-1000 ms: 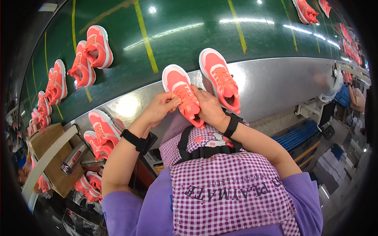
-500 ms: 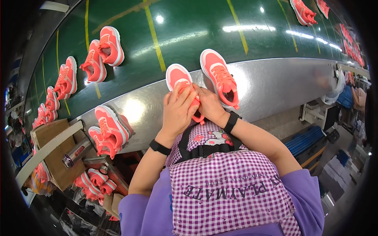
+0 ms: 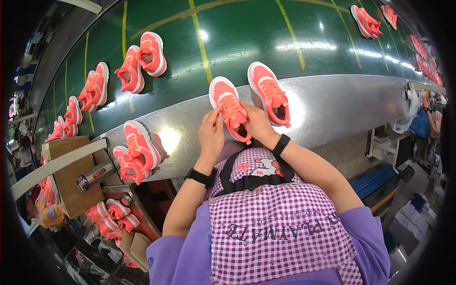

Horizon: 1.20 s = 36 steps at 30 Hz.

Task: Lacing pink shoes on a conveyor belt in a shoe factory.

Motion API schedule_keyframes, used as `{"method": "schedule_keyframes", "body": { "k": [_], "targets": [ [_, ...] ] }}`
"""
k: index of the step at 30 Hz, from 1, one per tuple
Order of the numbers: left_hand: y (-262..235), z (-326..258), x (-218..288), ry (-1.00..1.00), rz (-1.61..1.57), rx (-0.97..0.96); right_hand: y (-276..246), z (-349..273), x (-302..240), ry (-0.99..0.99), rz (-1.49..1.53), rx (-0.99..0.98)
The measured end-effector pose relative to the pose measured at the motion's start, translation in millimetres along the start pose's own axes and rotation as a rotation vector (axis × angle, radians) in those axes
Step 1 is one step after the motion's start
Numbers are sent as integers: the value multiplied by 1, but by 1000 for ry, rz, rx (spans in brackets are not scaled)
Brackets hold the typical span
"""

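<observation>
A coral-pink sneaker [image 3: 230, 105] with a white sole and coral laces rests between my hands, toe pointing away, at the metal ledge [image 3: 332, 102]. My right hand [image 3: 258, 124] grips its right side near the collar; part of those fingers is hidden by the shoe. Beside its left edge is my left hand [image 3: 212, 133], fingers stretched out and close together, fingertips at the upper; whether they press on it I cannot tell. To the right, a matching sneaker [image 3: 269, 90] stands untouched, also toe away.
Beyond the ledge runs a green conveyor belt [image 3: 247, 33] with yellow lines, carrying pairs of coral sneakers [image 3: 130, 69]. Another pair [image 3: 140, 149] sits on the ledge at left. Nearby are a cardboard box [image 3: 71, 190], a metal cylinder [image 3: 94, 176] and a pale rail [image 3: 61, 166].
My left hand has come off the top of the sneaker to its left side, uncovering the laces. My right hand stays at its right side. The view has shifted slightly.
</observation>
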<state>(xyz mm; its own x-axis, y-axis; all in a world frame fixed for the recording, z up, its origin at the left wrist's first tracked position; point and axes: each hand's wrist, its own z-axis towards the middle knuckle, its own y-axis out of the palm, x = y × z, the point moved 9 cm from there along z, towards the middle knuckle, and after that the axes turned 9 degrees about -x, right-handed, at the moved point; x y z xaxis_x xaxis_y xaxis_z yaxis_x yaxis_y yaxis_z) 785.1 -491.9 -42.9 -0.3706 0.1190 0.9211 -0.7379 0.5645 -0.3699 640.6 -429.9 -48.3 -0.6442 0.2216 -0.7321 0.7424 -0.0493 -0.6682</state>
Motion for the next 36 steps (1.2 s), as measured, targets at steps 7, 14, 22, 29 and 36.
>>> {"method": "schedule_keyframes", "body": {
  "k": [7,14,22,29,36],
  "targets": [
    [7,-13,16,-2,84,31,-1,-8,1,-107,-6,44],
    [6,-24,23,-15,-232,20,-9,-22,-1,-125,32,33],
    [6,-26,16,-57,-379,47,-10,-29,-8,-210,-30,19],
    [-4,-28,47,151,18,86,-10,-33,-18,-276,-104,54],
    [-13,-33,56,171,208,67,-5,-34,-28,-320,-161,31]
  ]
}}
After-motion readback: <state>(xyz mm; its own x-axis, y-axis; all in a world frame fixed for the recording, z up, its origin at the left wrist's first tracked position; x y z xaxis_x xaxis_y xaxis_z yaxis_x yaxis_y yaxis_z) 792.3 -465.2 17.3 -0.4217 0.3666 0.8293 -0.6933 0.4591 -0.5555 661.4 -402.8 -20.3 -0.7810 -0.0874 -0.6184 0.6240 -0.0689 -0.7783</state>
